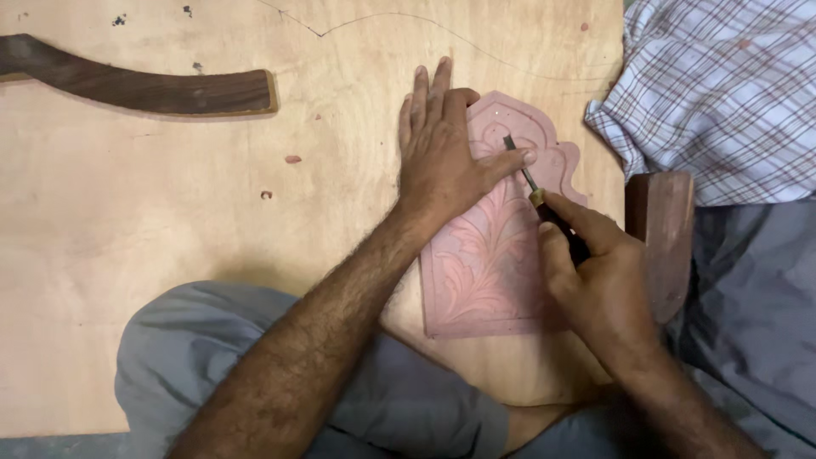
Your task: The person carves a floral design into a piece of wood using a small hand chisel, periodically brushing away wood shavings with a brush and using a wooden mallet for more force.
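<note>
A pink carved panel (484, 272) with a leaf pattern and an arched top lies on a plywood board (170, 221). My left hand (442, 149) rests flat on the panel's upper left part, its thumb against the blade of a small chisel (520, 161). My right hand (595, 272) grips the chisel's dark handle, and the metal tip touches the carving near the arch.
A curved dark wooden piece (136, 85) lies at the board's upper left. A reddish wooden block (663, 229) stands beside the panel on the right. Checked cloth (714, 93) covers the upper right. My grey-clad knee (195, 340) overlaps the board's near edge.
</note>
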